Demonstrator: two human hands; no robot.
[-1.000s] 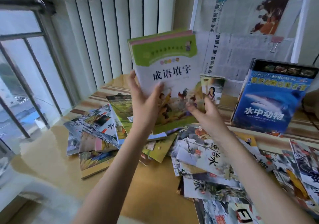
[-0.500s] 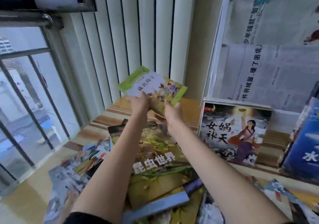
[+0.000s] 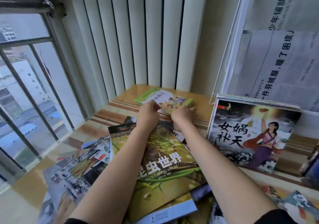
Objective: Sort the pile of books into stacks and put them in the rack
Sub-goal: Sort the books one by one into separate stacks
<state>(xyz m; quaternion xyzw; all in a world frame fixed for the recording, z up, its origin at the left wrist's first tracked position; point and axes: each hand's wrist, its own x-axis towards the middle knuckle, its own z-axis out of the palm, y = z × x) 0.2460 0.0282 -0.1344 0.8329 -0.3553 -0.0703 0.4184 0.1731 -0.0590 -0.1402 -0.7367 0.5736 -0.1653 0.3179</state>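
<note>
A thin stack of green-edged books (image 3: 170, 99) lies flat on the tabletop at the far corner. My left hand (image 3: 148, 113) grips its near left edge and my right hand (image 3: 182, 114) grips its near right edge. Under my forearms a large green insect book (image 3: 165, 170) tops the loose pile (image 3: 76, 172). A stack with a painted woman on its cover (image 3: 250, 134) leans upright at the right. Behind it stands the white rack (image 3: 231, 39), lined with newspaper.
White vertical blinds (image 3: 138, 33) close off the far side. A barred window (image 3: 25, 85) runs along the left. A dark blue book (image 3: 312, 165) shows at the right edge. Bare striped tabletop (image 3: 110, 115) lies left of the green-edged stack.
The green-edged stack went from upright in front of me to tilted, then down flat onto the far corner of the table. Both hands stayed on it. My view moved forward and left.
</note>
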